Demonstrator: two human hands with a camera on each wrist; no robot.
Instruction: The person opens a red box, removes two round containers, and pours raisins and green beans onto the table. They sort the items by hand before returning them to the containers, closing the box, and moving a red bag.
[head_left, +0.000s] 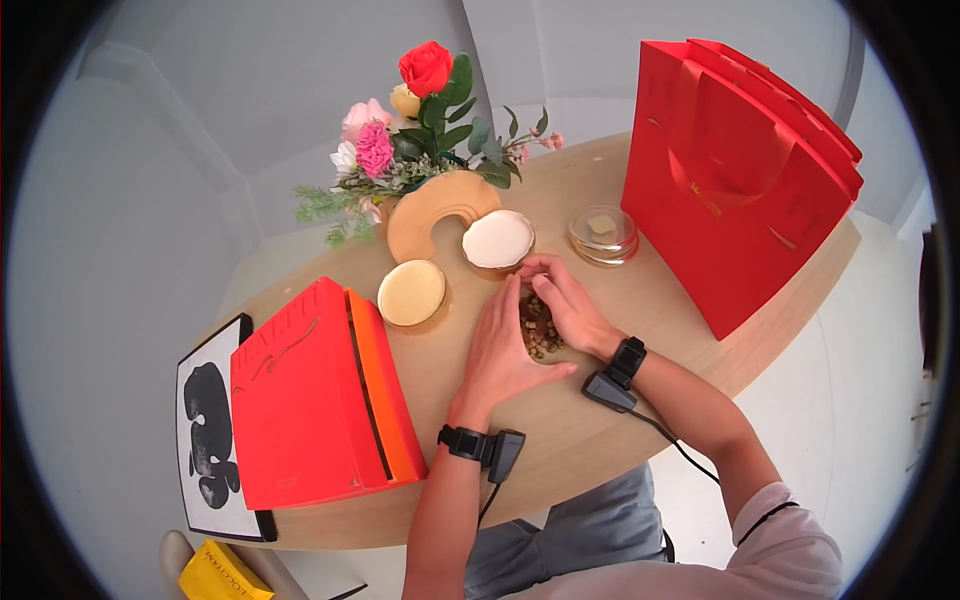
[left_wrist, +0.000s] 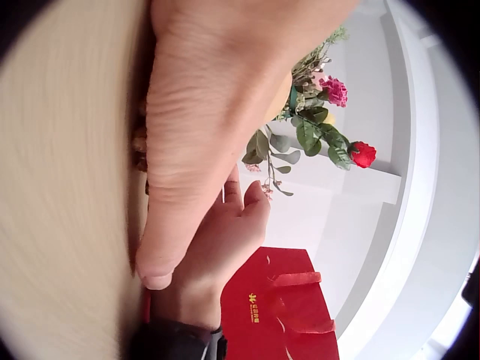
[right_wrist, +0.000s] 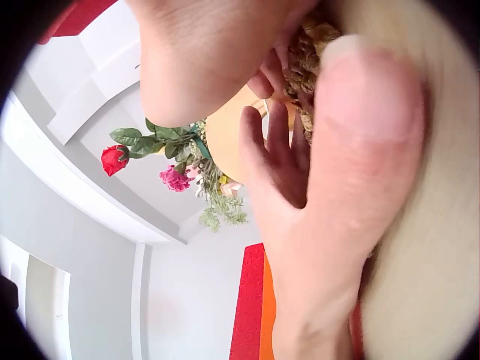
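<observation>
A small pile of brown and greenish dried bits (head_left: 543, 338) lies on the wooden table between the two hands. My left hand (head_left: 497, 350) curves along its left side, with long fingers nearly straight and the thumb stretched out at the near side. On the far right of the pile my right hand (head_left: 568, 308) leans in, fingers gently bent, its fingertips close to those of the left. In the right wrist view the clumped bits (right_wrist: 304, 64) show between the hands, beside the left thumb (right_wrist: 367, 112). Part of the pile is hidden under the palms.
Just beyond the hands stand a white-topped round container (head_left: 498, 240) and a gold-topped one (head_left: 412, 293). A clear glass dish (head_left: 603, 236) and red bag (head_left: 735, 190) are at right. An arched vase (head_left: 415, 220) holds flowers; a red-orange box (head_left: 300, 400) and framed picture (head_left: 207, 440) lie left.
</observation>
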